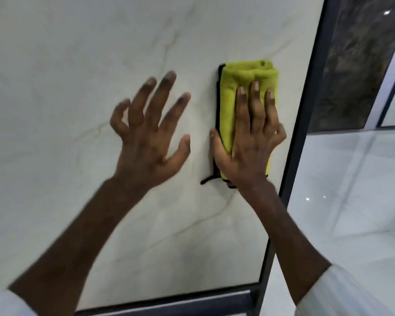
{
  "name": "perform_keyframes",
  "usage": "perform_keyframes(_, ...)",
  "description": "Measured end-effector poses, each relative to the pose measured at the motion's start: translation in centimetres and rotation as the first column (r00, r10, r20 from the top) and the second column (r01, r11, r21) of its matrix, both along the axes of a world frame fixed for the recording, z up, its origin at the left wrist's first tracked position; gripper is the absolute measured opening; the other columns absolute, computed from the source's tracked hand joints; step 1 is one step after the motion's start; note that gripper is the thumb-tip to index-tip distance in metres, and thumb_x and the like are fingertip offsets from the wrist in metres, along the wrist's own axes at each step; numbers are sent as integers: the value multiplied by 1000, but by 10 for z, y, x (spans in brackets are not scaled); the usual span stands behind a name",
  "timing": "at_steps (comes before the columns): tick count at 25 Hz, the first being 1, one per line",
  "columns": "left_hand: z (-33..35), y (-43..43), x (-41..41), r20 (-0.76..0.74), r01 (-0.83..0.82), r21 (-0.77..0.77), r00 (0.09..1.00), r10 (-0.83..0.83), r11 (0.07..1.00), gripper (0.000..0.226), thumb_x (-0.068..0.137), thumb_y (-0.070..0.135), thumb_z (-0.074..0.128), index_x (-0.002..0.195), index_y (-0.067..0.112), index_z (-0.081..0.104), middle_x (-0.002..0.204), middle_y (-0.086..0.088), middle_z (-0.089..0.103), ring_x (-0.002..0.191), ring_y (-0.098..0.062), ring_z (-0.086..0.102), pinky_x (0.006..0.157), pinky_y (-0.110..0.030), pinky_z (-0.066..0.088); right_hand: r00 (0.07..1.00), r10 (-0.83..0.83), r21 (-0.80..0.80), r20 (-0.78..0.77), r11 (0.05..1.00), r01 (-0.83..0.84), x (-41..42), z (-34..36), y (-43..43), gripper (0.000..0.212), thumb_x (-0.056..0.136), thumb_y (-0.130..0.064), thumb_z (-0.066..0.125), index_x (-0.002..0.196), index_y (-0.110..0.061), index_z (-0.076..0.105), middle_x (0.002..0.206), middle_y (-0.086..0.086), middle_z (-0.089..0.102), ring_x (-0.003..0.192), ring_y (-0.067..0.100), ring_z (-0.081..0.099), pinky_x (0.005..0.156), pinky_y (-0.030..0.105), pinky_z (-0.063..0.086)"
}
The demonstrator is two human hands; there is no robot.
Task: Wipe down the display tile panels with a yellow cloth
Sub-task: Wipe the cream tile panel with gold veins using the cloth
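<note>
Yellow cloth [244,74], folded, black trim on its left side, lies flat on the marble panel [78,65] near the panel's right edge, just beside the dark frame [304,110]. My right hand [249,142] presses it: fingers straight and together, thumb along the trim. My left hand [146,135] is left of the cloth, apart from it, fingers spread and loosely bent, holding nothing. Contact with panel: cannot tell.

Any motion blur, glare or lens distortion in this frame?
Head view: the left hand is smeared by motion, the right hand on the yellow cloth is sharper; small glare spots on the glossy floor; the dark frame bows slightly.
</note>
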State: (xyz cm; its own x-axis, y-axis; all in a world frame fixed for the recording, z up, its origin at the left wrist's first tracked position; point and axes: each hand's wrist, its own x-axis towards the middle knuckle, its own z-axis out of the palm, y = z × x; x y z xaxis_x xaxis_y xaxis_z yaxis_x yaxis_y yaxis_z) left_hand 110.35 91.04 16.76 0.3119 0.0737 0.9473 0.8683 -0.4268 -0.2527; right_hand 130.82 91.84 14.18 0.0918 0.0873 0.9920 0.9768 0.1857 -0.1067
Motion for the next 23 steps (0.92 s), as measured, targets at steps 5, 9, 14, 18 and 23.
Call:
perform_keyframes(5,96,19,-17,-40,-152,29,987,153,988,71,100,50,46,164,21,30,173,-11,16,160,-29,15,117,-56,18,997,-22,-54,77,998,27,-3,-57,-7,75,94,-48,58,157,-15,35,164,10,36,150,37,35,96,61,41)
perform_keyframes(9,89,33,-26,-131,-242,57,960,247,969,71,104,48,41,165,15,25,173,-15,16,160,-35,13,122,-62,13,995,-3,-14,96,1000,5,-2,21,-1,80,91,-50,59,159,-17,33,166,10,35,151,35,31,96,59,39)
perform_keyframes(14,86,32,-19,-82,-214,74,972,220,974,68,102,44,44,162,13,34,171,-14,22,159,-35,19,123,-64,17,993,-2,40,121,999,-3,1,186,6,83,90,-51,58,161,-15,36,169,10,31,154,31,25,97,55,36)
perform_keyframes(18,85,36,-21,-78,-184,85,979,190,979,69,101,45,44,162,14,34,172,-12,21,159,-34,18,124,-63,17,983,-69,74,171,996,57,7,158,9,80,95,-52,54,162,-15,34,170,10,29,156,33,27,98,56,37)
perform_keyframes(23,95,24,-28,-124,-72,73,989,81,995,70,94,45,54,157,16,46,171,-12,25,158,-33,22,120,-63,20,986,-92,44,138,995,87,-10,57,2,79,94,-51,54,161,-15,33,168,12,32,153,36,30,95,59,40)
